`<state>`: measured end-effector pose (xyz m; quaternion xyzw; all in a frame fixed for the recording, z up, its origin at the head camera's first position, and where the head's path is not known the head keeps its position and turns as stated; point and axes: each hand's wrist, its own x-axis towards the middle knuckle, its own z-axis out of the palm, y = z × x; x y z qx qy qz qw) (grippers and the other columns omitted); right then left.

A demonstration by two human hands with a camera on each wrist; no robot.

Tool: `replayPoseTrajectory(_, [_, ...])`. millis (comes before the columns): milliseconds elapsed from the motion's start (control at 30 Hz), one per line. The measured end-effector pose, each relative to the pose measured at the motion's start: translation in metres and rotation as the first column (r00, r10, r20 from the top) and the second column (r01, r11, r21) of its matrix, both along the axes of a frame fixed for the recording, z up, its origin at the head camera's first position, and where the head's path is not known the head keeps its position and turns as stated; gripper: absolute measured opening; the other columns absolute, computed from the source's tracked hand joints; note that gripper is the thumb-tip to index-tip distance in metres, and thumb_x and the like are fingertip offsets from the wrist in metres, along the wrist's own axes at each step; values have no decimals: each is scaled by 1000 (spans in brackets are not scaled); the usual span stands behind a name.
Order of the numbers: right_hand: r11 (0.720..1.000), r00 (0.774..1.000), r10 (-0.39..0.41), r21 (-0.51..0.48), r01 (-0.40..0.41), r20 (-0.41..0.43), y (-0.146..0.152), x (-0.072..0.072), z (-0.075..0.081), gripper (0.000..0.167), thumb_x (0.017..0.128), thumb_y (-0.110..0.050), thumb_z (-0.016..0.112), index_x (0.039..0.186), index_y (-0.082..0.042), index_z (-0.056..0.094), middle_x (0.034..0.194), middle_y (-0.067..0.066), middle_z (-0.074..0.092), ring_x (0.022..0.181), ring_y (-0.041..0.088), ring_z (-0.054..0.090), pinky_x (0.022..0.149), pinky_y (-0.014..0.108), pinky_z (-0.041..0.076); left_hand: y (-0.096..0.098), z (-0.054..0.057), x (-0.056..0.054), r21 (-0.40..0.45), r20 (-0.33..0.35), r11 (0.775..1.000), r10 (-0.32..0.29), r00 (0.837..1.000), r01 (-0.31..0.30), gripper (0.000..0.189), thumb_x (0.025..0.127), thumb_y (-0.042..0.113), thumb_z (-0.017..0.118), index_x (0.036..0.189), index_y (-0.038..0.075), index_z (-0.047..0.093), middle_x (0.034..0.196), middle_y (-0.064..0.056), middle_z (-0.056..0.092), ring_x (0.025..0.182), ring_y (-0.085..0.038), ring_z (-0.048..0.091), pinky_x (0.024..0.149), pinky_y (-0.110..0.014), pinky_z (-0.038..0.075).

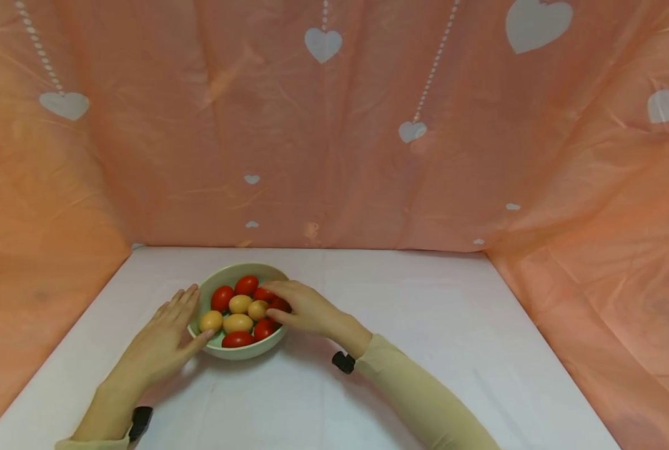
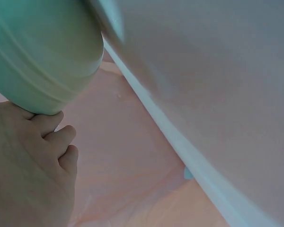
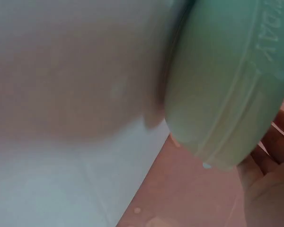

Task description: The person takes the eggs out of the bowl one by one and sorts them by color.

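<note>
A pale green round bowl [image 1: 238, 354] stands on the table's left half and holds several glossy red egg-shaped pieces [image 1: 237, 339] and several yellow ones [image 1: 238, 323]. My left hand [image 1: 162, 344] rests along the bowl's left side, fingers extended outside and the thumb over the near rim. From the right, my right hand [image 1: 306, 309] reaches over the rim, its fingers and thumb spread above red pieces; the thumb tip is beside a yellow piece [image 1: 258, 310]. In both wrist views the bowl's outer wall [image 2: 42, 52] shows, raised lettering [image 3: 270, 35] on it in the right one.
A white cloth [image 1: 413, 350] covers the table. Orange-pink curtains [image 1: 334, 156] with white hearts hang along the back and both sides. Dark wrist-worn devices [image 1: 343, 362] sit at both cuffs.
</note>
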<state>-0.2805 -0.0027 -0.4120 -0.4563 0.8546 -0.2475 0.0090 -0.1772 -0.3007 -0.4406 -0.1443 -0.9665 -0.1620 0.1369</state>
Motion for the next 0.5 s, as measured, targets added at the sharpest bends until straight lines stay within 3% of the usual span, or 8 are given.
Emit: replayPoseTrajectory(500, [987, 998, 50, 157, -43, -41, -29, -16, 3, 39, 104, -28, 66, 139, -12, 68, 134, 2, 70, 126, 14, 62, 112, 22, 45, 1, 1, 0, 11, 7, 1000, -5, 1000, 5, 88, 100, 47, 65, 160, -8, 29, 167, -27, 28, 151, -50, 28, 126, -60, 20])
